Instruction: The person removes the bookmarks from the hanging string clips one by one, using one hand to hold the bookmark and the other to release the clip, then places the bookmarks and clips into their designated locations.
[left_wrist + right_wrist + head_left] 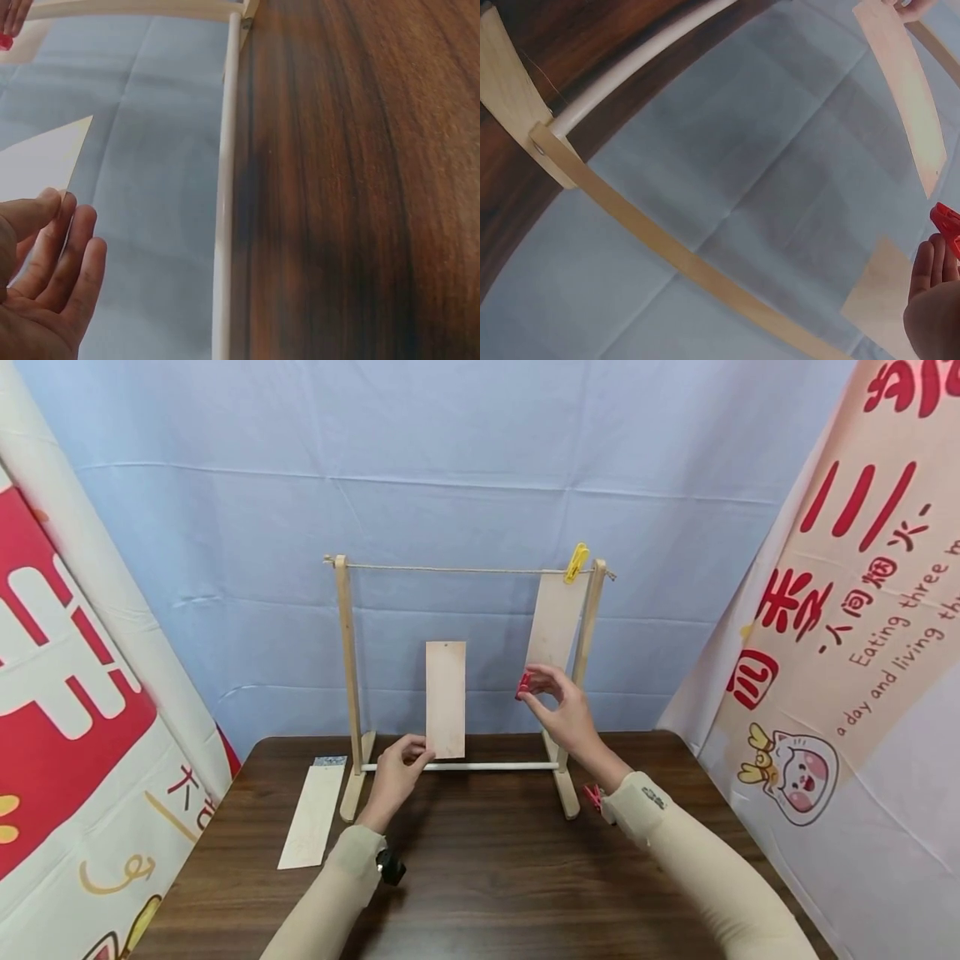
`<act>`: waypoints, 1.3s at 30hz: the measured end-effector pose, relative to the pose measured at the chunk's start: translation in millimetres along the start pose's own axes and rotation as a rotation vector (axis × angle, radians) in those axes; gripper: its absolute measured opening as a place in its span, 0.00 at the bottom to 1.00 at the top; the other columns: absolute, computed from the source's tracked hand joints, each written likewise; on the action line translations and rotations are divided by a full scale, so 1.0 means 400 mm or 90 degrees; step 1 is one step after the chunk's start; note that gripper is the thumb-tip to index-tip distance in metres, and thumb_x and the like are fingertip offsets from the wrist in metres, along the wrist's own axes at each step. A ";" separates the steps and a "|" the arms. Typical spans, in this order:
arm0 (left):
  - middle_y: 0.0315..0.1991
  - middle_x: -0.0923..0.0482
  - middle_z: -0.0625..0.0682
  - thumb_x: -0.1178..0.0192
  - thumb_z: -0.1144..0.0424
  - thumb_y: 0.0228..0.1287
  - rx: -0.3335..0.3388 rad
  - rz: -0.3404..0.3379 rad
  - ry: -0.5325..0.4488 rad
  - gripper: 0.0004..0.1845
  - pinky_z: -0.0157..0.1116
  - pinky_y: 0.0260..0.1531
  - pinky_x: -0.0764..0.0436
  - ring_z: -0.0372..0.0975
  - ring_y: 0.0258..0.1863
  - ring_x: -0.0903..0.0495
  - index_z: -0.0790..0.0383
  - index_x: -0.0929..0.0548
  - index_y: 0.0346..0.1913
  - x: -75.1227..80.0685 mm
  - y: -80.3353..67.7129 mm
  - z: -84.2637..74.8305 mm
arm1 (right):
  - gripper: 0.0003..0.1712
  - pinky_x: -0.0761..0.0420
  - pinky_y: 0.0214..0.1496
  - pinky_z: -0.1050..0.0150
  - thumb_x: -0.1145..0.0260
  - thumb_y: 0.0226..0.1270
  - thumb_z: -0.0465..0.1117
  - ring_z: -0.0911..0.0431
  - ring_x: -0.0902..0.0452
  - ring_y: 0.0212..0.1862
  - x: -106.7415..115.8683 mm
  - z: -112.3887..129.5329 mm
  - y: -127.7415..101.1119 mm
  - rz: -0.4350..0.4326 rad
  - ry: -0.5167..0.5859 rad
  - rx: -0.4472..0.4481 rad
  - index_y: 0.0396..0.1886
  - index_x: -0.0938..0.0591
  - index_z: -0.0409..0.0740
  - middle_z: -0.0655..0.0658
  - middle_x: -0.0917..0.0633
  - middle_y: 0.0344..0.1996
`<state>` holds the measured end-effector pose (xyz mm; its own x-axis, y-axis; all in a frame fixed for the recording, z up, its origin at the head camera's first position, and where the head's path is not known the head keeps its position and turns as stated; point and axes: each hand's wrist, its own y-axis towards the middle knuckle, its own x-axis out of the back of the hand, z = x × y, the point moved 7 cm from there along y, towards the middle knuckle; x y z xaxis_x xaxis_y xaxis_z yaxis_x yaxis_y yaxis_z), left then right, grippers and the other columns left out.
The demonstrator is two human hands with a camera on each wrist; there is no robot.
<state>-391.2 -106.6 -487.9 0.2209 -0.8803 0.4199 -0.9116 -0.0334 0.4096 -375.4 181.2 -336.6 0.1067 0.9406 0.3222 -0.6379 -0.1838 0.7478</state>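
Observation:
My left hand (397,772) pinches the lower left corner of a pale rectangular card (446,700), holding it upright with a small hole at its top. In the left wrist view, thumb and fingers grip the card's edge (45,161). A red clothespin (522,686) sits between the thumb and fingers of my right hand (562,710), in front of the lower end of a second card (557,618). That card hangs from a string (450,569) by a yellow clothespin (577,562) near the right post.
The string spans a wooden frame (347,652) with a white lower bar (461,767) on a dark wooden table (480,877). Another pale card (313,817) lies at left, over a blue-patterned piece (330,761). More red clothespins (595,797) lie by the right sleeve.

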 end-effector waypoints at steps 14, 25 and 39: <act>0.41 0.08 0.53 0.28 0.62 0.73 0.033 0.021 -0.011 0.09 0.49 0.50 0.14 0.45 0.42 0.10 0.60 0.11 0.51 0.007 -0.029 0.030 | 0.22 0.16 0.55 0.39 0.26 0.66 0.21 0.40 0.15 0.46 0.003 -0.017 -0.061 0.009 0.005 -0.029 0.58 0.19 0.24 0.30 0.13 0.46; 0.40 0.09 0.53 0.28 0.63 0.73 0.048 0.026 -0.014 0.09 0.47 0.48 0.13 0.45 0.41 0.10 0.61 0.12 0.50 0.013 -0.056 0.048 | 0.22 0.14 0.53 0.53 0.27 0.65 0.19 0.41 0.15 0.46 -0.005 -0.021 -0.106 0.002 0.022 -0.040 0.58 0.18 0.27 0.31 0.14 0.46; 0.40 0.09 0.54 0.27 0.65 0.71 0.046 0.019 -0.004 0.10 0.46 0.47 0.12 0.46 0.40 0.10 0.62 0.12 0.51 0.036 -0.095 0.063 | 0.23 0.13 0.51 0.54 0.27 0.63 0.17 0.37 0.15 0.44 0.006 -0.039 -0.156 -0.003 0.015 -0.042 0.57 0.19 0.25 0.29 0.13 0.44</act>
<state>-362.3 -130.0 -517.9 0.1905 -0.8844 0.4261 -0.9405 -0.0400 0.3374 -347.0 199.4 -391.5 0.0931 0.9480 0.3043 -0.6863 -0.1604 0.7094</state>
